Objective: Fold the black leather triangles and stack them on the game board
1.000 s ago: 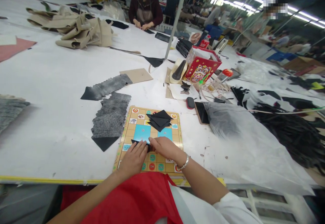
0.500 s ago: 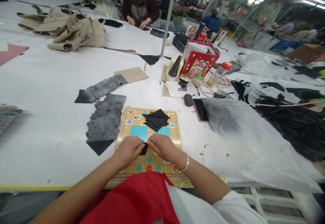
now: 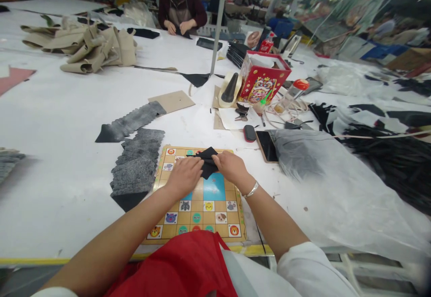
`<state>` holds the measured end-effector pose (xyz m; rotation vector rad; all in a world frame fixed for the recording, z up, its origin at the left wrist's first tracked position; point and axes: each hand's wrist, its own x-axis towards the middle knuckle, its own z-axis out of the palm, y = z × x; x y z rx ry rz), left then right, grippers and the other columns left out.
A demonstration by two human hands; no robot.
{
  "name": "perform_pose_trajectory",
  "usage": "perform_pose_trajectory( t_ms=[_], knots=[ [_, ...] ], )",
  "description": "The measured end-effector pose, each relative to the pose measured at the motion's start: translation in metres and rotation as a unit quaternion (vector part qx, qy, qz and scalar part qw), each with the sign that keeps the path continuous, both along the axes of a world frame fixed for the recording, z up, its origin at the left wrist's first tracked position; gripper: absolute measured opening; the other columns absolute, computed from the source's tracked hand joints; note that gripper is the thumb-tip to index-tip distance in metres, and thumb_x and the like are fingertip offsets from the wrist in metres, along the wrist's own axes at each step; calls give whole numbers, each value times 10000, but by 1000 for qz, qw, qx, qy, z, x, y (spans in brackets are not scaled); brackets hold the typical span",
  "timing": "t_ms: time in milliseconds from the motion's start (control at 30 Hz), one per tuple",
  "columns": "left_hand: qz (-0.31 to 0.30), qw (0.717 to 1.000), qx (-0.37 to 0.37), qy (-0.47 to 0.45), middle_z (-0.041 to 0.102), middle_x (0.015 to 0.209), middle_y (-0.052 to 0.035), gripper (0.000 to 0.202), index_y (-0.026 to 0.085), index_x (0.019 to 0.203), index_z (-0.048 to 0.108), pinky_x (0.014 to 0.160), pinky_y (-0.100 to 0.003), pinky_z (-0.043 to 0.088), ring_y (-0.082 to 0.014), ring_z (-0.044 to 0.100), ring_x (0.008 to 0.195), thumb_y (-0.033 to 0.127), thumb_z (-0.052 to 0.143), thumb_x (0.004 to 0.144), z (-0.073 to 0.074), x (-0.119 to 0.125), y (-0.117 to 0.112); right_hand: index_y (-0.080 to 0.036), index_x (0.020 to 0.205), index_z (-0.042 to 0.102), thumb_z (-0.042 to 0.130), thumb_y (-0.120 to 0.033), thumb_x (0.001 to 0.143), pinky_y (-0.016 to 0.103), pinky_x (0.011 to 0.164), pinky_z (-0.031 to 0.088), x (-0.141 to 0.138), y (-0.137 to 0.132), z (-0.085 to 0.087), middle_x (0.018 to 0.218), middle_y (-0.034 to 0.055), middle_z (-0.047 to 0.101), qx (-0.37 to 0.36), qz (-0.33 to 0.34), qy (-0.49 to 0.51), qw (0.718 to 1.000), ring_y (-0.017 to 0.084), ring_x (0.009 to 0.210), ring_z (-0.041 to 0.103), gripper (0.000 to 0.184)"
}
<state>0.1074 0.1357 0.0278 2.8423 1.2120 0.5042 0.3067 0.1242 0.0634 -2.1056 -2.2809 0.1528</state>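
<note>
Black fabric pieces (image 3: 209, 164) with pointed corners lie stacked on a game board (image 3: 197, 196) printed with animal squares. My left hand (image 3: 186, 175) is over the left side of the stack, fingers closed on the edge of a black piece. At the right side, my right hand (image 3: 231, 166) pinches the same piece near its corner. The fingers partly cover the stack. To the left lie overlapping rows of grey-backed black pieces (image 3: 137, 166), and a second such row (image 3: 131, 121) ends on a tan card (image 3: 175, 101).
A red box (image 3: 264, 77), a dark cone (image 3: 230, 88), keys (image 3: 241, 116) and a phone (image 3: 267, 146) stand or lie ahead to the right. Clear plastic sheeting (image 3: 323, 193) spreads at right. A metal pole (image 3: 218, 27) rises mid-table. A co-worker (image 3: 182, 9) works across the table.
Both hands have moved forward from the board's middle to the stack, carrying the black piece there. A thin black strip now shows by the table's front edge. The co-worker's hands have lifted a dark piece.
</note>
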Motion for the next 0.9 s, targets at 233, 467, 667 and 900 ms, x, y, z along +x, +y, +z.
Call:
perform_pose_trajectory(
  t_ms=[233,467,667,900],
  knots=[
    [-3,999,14,49,553,1236,-117,360,172,1223,539,880,-412,356,-263,480,1079,325,462,906,-21,27,-13,-131,1024,589,603,-321,821,258,733,407,4,36,-13,987,115,638,-45,-99,63,992,192,865,583,279],
    [15,1000,-2,-6,588,1098,-134,342,148,1156,565,869,-449,347,-284,478,1049,353,455,905,-18,27,-12,-105,926,605,391,-203,871,246,732,385,3,34,-9,905,84,631,9,-57,110,992,154,839,552,241],
    [29,998,-40,-36,591,1139,-118,389,142,1218,498,919,-405,350,-239,498,1061,370,459,906,-11,11,-30,-135,971,604,407,-104,802,378,871,383,-5,0,-23,936,129,635,138,114,12,984,241,927,542,262],
    [121,985,9,-122,621,1077,-78,208,174,1000,605,932,-360,405,-200,524,1032,258,434,917,-15,-124,-91,-121,1255,483,488,-242,826,482,1032,244,-16,-23,-5,1092,128,631,136,195,-15,971,263,1049,537,446]
  ],
)
